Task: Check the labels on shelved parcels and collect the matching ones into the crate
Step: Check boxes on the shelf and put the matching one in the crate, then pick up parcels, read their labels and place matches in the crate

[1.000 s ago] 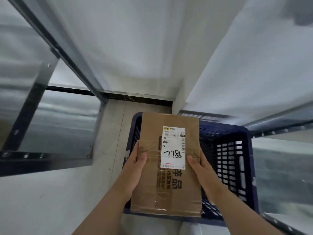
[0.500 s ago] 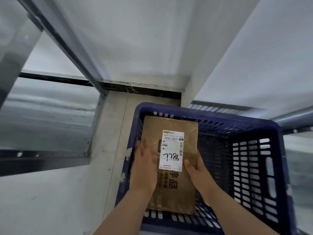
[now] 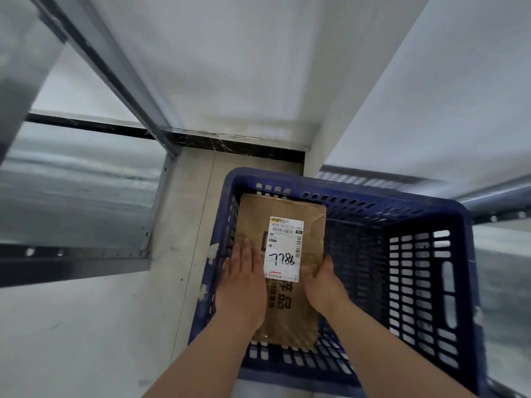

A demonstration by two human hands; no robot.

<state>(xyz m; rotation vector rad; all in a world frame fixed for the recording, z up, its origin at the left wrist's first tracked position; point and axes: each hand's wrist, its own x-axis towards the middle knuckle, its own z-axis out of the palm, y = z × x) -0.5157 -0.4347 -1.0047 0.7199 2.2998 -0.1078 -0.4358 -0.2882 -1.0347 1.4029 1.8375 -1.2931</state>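
Flat, rectangular cardboard parcel (image 3: 253,216), white paper label (image 3: 284,251) uppermost, low inside the left side of a perforated blue plastic crate (image 3: 416,282). Left hand (image 3: 241,285) rests flat on it, fingers (image 3: 247,251) pressed together; right hand (image 3: 324,282) pinches its right edge.

1. A white label (image 3: 284,248) stuck on the cardboard parcel (image 3: 311,216) has a printed top line: "502B", a blurred middle group, then "A83".
2. Beside the barcode (image 3: 283,231) under that line, a small black box (image 3: 299,232) reads "94".
3. Handwritten in black marker on the same label: "7786".
4. Dark Chinese characters (image 3: 280,301) are printed on the cardboard below the label; only "品" reads clearly.
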